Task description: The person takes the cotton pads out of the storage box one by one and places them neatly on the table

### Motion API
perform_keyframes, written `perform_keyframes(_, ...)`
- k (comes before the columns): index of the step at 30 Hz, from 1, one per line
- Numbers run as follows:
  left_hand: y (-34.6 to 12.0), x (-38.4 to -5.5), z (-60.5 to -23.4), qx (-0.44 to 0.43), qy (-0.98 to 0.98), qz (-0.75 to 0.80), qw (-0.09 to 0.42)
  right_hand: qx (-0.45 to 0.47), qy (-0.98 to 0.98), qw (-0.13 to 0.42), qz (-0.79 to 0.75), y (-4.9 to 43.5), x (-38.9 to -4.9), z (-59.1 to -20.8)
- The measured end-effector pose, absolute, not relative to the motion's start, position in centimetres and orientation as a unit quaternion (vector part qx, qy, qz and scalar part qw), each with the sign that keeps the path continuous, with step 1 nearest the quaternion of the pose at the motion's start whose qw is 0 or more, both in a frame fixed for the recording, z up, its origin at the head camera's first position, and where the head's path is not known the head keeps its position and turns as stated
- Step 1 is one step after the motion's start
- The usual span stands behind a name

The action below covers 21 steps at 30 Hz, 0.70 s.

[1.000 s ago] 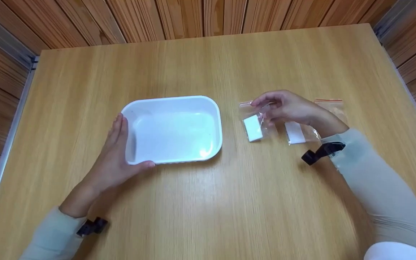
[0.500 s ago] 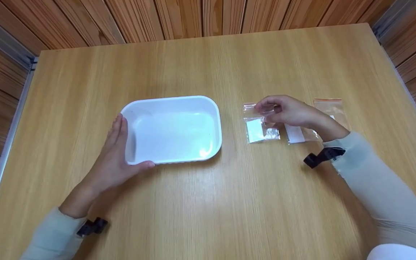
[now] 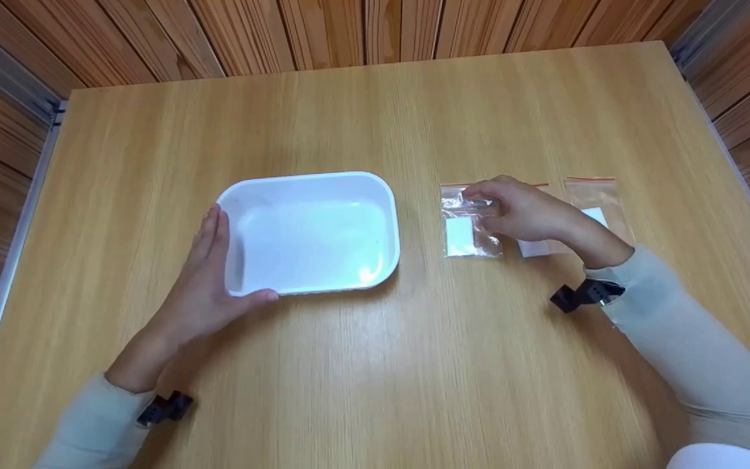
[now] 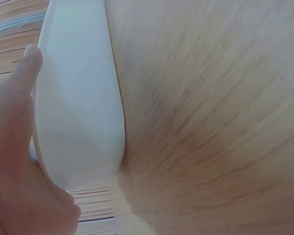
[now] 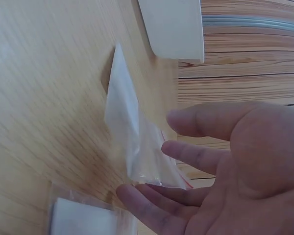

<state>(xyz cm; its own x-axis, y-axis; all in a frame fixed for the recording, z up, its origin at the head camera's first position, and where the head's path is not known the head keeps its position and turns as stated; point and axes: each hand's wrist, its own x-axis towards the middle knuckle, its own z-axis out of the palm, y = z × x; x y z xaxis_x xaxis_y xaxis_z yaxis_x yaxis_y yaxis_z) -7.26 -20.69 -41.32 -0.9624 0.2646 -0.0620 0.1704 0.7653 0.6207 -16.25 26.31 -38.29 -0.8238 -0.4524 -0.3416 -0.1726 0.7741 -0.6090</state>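
In the head view my left hand [image 3: 199, 286] grips the left end of a white plastic container [image 3: 310, 234], thumb along its near side. The thumb lies at the rim in the left wrist view. My right hand [image 3: 525, 208] hovers over a small clear zip bag [image 3: 459, 236] holding a white square piece. Seen from the right wrist, thumb and fingers stand apart round the bag's red-striped top, and the bag [image 5: 125, 103] is partly raised or creased. Whether a fingertip touches it I cannot tell.
Beside and behind the right hand lie another zip bag [image 3: 532, 249] with a white piece, partly covered, and a third bag [image 3: 590, 192] with a red strip. All stand on a wooden table [image 3: 349, 378] bounded by plank walls [image 3: 329, 32].
The bag under my right hand has gone from tilted to lying nearly flat, its white piece straighter. The right hand has shifted slightly towards me and its fingers have loosened. The left hand stays put.
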Motion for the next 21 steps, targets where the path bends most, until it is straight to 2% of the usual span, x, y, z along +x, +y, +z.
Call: perform_keyframes(21,-20.57,-7.31,-40.94,0.123,0.946,0.291,0.075,-0.190,0.909,0.230,-0.289,26.30,-16.22,-38.15)
